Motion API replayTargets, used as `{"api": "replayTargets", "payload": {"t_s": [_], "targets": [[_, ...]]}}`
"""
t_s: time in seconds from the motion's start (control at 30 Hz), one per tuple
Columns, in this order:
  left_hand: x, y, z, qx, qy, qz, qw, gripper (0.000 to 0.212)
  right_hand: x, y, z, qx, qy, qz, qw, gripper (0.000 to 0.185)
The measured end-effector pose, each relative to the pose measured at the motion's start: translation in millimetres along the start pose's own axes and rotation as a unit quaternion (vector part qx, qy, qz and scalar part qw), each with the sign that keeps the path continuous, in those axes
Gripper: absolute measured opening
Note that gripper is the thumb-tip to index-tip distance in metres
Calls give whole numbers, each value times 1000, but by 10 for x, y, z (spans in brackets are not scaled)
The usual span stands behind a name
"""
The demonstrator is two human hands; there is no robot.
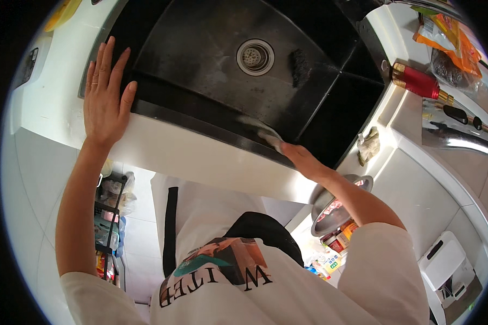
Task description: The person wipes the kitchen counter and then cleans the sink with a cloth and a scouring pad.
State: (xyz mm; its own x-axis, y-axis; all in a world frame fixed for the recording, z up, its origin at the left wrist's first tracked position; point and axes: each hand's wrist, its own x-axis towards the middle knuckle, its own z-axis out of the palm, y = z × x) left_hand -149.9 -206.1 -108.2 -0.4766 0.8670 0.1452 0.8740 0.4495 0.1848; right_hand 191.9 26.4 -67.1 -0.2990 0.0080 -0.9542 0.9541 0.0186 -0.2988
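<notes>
A dark sink basin (211, 61) with a round metal drain strainer (255, 57) fills the upper middle. My left hand (108, 91) lies flat over the sink's left front corner and the pale counter beside it, fingers spread, a ring on one finger, holding nothing. At the front edge of the basin, right of the middle, my right hand (303, 159) grips a pale, blurred cloth (270, 137) that lies against the inner front wall. Its fingertips are partly hidden. A dark scouring pad or similar rough dark patch (300, 68) is right of the drain.
Right of the sink are a crumpled cloth (368, 147), a red bottle with gold ends (420, 81) and orange packets (451, 38). A metal bowl with pinkish contents (319, 203) sits below my right forearm. A black rack with bags (116, 219) stands lower left.
</notes>
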Motion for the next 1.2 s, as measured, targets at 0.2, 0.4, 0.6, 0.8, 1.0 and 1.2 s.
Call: {"api": "replayTargets", "payload": {"t_s": [0.2,0.4,0.6,0.8,1.0,1.2], "targets": [[56,35,-64,-14,-13,-8,1000,50,-98,979,-430,-83,20,82,993,49],[83,40,-85,-26,-35,-24,999,54,922,-197,92,16,-47,-7,999,58],[110,74,-161,-81,-46,-44,995,60,1762,-1963,815,9,-154,-239,959,56],[94,75,-163,-105,-48,-66,991,67,1627,-2913,1065,242,-180,-233,925,50],[75,58,-177,-104,-67,-68,990,67,1725,-3056,1033,535,-252,-153,792,46],[62,42,-157,-116,-66,-78,988,67,1997,-3269,852,707,-183,-184,657,48]]}}
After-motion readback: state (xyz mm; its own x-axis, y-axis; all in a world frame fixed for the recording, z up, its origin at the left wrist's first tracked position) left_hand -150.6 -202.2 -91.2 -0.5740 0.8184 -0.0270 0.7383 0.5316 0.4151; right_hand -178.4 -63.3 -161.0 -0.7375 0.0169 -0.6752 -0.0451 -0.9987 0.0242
